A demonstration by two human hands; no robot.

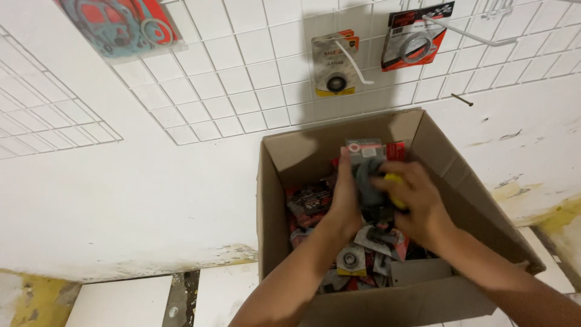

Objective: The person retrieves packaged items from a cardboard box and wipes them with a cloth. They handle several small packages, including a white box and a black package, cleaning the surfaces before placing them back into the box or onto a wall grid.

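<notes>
Both my hands reach into an open cardboard box (pixel 273 200) that stands against a white wall. My left hand (pixel 344 197) grips the left side of a stack of flat blister packs (pixel 365 158), grey cards with a red corner. My right hand (pixel 413 197) closes over the same stack from the right, with a yellow pack edge (pixel 393 180) showing under its fingers. The box below holds several more packs of small round metal parts (pixel 350 260), red, black and yellow.
A white wire grid panel (pixel 254 79) hangs on the wall above the box, with carded parts on hooks: a yellow card (pixel 333 63), a red-black card (pixel 414 36), a gasket pack (pixel 121 24). A second grid (pixel 42 121) is at left. White floor tiles (pixel 121 303) lie below.
</notes>
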